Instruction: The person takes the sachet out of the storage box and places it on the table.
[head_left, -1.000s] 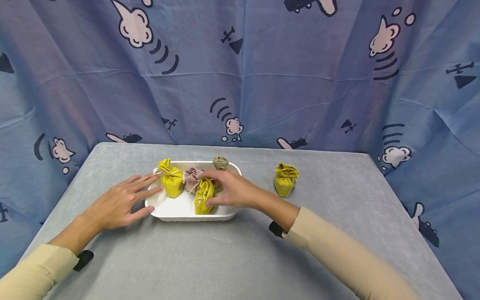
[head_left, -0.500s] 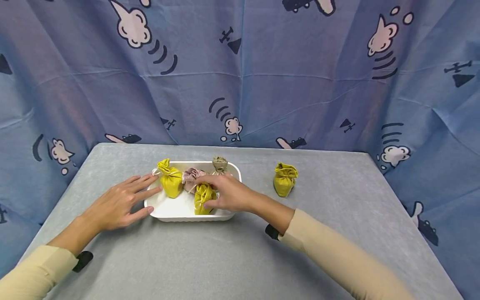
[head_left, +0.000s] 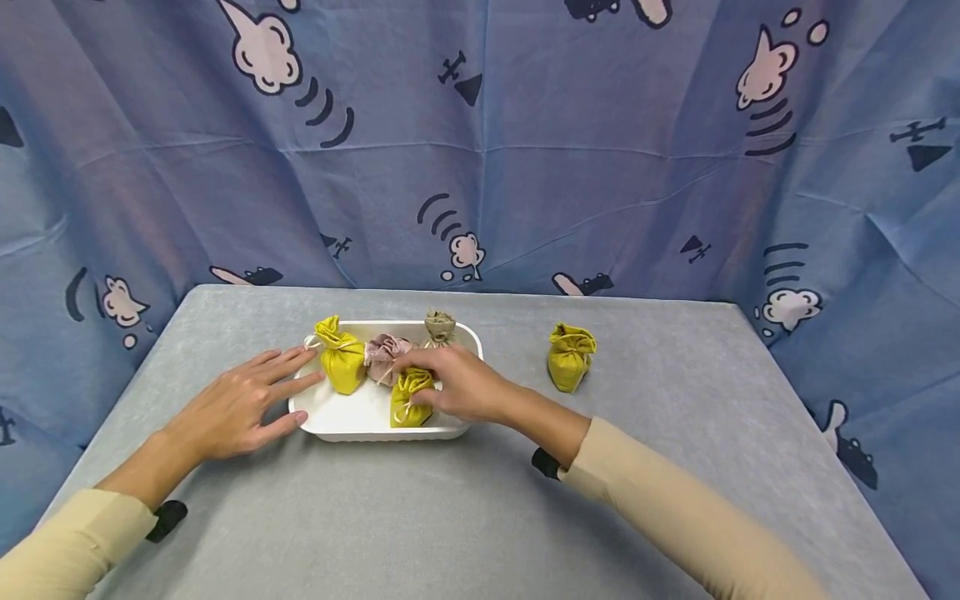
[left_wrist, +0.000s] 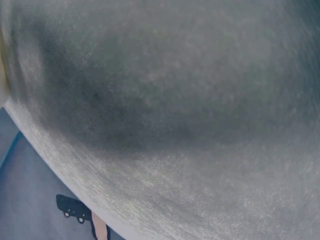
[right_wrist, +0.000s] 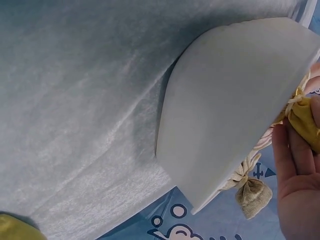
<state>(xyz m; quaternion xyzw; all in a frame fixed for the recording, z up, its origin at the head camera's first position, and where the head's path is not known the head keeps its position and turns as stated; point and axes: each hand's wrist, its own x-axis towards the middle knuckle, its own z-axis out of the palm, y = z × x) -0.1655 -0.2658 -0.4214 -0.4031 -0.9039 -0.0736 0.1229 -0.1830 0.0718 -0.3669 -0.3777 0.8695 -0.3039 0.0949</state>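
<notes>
Near the front inside the white tray [head_left: 341,417], a yellow pouch [head_left: 408,412] is pinched by the right hand [head_left: 467,385]; its positioning is judged the step in hand. A clean release seems called for next, the pink pouch [head_left: 382,357] mid-tray left undisturbed. The tray's left rim is touched by the left hand [head_left: 243,406], fingers straight. Right of the tray, a lone yellow pouch [head_left: 571,360] is seen.

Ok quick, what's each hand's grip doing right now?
Left hand: grip open, at the white tray's edge.
Right hand: grip closed, holding the front yellow pouch.
</notes>
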